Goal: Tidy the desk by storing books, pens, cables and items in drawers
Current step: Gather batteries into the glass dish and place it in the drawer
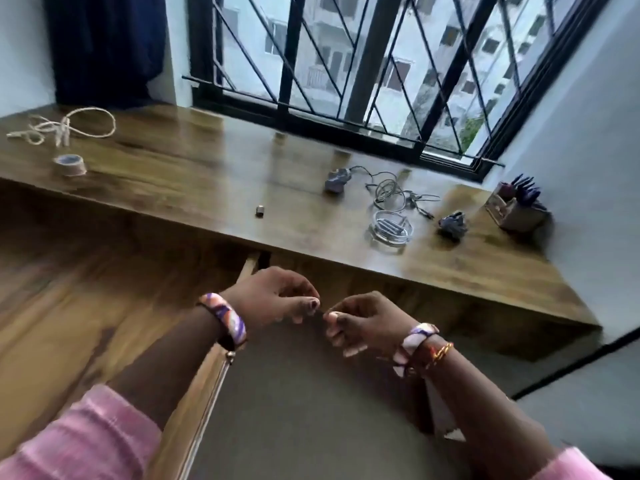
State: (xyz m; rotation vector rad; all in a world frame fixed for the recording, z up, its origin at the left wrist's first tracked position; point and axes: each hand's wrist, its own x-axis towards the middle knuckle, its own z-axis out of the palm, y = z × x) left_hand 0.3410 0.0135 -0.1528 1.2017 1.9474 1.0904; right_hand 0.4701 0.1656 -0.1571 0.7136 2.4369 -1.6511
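My left hand (277, 299) and my right hand (360, 320) hover close together over the open drawer (294, 403), whose grey bottom lies below the desk's front edge. Both hands have curled fingers, and their fingertips nearly touch. I see nothing between them, though the frame is blurred. On the wooden desk (180, 174) lie a tangled grey cable (394, 192), a glass dish (389, 227), two crumpled papers (337, 180) (452, 223), a small metal piece (259, 211), a tape roll (71, 164) and a looped cord (64, 128). A pen holder (516, 207) stands at the right.
A barred window (346, 64) runs along the back of the desk, and a dark curtain (104, 46) hangs at the back left. A white wall (588, 168) closes off the right end. The drawer's wooden side (194, 393) runs under my left forearm.
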